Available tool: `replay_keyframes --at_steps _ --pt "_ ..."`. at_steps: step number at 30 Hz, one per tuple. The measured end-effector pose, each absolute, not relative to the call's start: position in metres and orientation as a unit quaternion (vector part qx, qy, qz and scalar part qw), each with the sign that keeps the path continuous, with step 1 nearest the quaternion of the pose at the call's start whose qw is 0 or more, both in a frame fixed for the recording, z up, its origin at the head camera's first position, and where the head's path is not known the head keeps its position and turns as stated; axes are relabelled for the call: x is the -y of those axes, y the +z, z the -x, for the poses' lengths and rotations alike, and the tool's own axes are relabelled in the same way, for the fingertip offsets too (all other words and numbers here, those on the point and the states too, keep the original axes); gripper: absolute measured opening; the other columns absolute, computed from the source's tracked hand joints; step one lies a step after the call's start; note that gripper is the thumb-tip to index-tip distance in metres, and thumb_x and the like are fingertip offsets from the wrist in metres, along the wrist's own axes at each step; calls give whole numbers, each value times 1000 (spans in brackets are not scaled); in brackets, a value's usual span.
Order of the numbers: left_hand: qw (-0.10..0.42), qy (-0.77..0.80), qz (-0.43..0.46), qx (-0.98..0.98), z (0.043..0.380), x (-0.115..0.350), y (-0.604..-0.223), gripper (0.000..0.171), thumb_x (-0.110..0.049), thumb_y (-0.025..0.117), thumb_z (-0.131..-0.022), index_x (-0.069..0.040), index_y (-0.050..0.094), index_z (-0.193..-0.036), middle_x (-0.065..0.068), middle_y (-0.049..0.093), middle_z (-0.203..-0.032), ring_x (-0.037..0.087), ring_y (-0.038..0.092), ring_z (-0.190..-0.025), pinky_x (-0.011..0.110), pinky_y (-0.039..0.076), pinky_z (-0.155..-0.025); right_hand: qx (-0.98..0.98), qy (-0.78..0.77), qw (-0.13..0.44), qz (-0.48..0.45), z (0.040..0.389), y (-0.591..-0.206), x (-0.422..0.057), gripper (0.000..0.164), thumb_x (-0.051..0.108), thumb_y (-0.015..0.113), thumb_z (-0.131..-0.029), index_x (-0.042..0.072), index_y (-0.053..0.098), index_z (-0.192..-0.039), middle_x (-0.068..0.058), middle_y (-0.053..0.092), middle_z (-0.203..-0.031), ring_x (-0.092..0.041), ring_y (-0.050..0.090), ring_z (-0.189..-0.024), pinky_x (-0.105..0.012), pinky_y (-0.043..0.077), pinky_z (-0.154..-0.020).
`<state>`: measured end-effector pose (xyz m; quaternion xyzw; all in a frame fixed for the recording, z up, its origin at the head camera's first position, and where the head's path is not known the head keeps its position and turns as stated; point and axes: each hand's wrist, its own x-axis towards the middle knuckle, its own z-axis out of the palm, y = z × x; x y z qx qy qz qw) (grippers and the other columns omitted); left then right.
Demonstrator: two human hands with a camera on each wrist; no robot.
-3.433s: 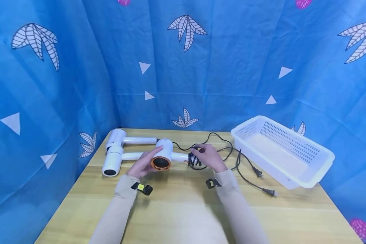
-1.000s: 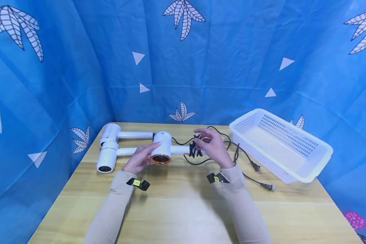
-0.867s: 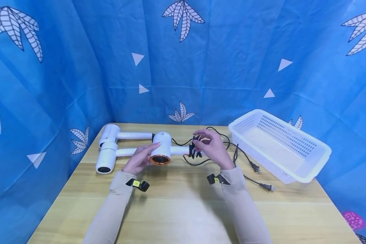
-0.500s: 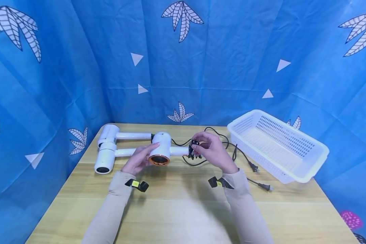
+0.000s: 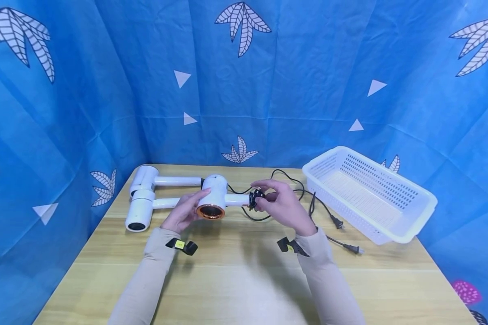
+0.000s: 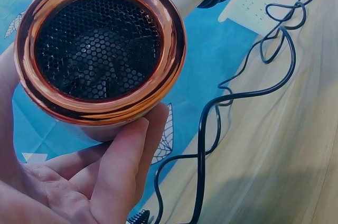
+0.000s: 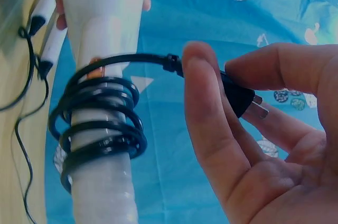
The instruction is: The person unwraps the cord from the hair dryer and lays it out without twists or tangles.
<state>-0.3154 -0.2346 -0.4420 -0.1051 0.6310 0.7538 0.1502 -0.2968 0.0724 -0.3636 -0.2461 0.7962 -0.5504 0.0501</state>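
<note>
In the head view a white hair dryer (image 5: 216,187) with a copper-coloured ring (image 5: 211,217) lies level above the table, its handle pointing right. My left hand (image 5: 182,215) grips its barrel; in the left wrist view the fingers curl under the barrel, below the black mesh. The black cord (image 7: 105,97) is wound in several loops around the handle. With thumb and fingers, my right hand (image 5: 285,206) pinches the plug (image 7: 237,94) at the cord's end, beside the loops. The plug's metal prongs point away from the handle.
Two more white hair dryers, one behind (image 5: 144,178) and one in front (image 5: 141,208), lie at the table's left. Their black cords run right, ending in a rear plug (image 5: 337,222) and a front plug (image 5: 354,248). A white perforated basket (image 5: 390,234) stands at right.
My right hand was at the cord loops, rose above the handle, then came down beside its end with the plug. My left hand keeps its grip on the hair dryer.
</note>
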Motion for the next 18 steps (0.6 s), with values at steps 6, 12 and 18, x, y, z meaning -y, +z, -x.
replay_keyframes --at_steps 6,12,18 --pt "150 752 100 -633 316 235 -443 63 -43 63 -102 3 48 -144 -1 69 -106 11 71 -92 25 60 -80 -822 -517 60 230 292 -362 -69 29 3 64 -95 3 68 -123 -15 71 -109 -16 75 -73 -34 64 -68" --pt "144 754 104 -632 317 237 -445 60 -42 65 -101 2 51 -140 -1 70 -103 11 70 -90 23 60 -78 -851 -479 63 207 286 -361 -65 19 7 67 -95 3 66 -114 -10 74 -92 -18 75 -69 -31 62 -60" --pt "140 754 106 -633 317 238 -445 60 -42 65 -101 1 52 -139 -2 70 -102 11 69 -90 24 59 -78 -868 -434 87 227 282 -362 -60 10 8 66 -95 5 62 -103 -9 73 -77 -16 72 -63 -28 59 -57"
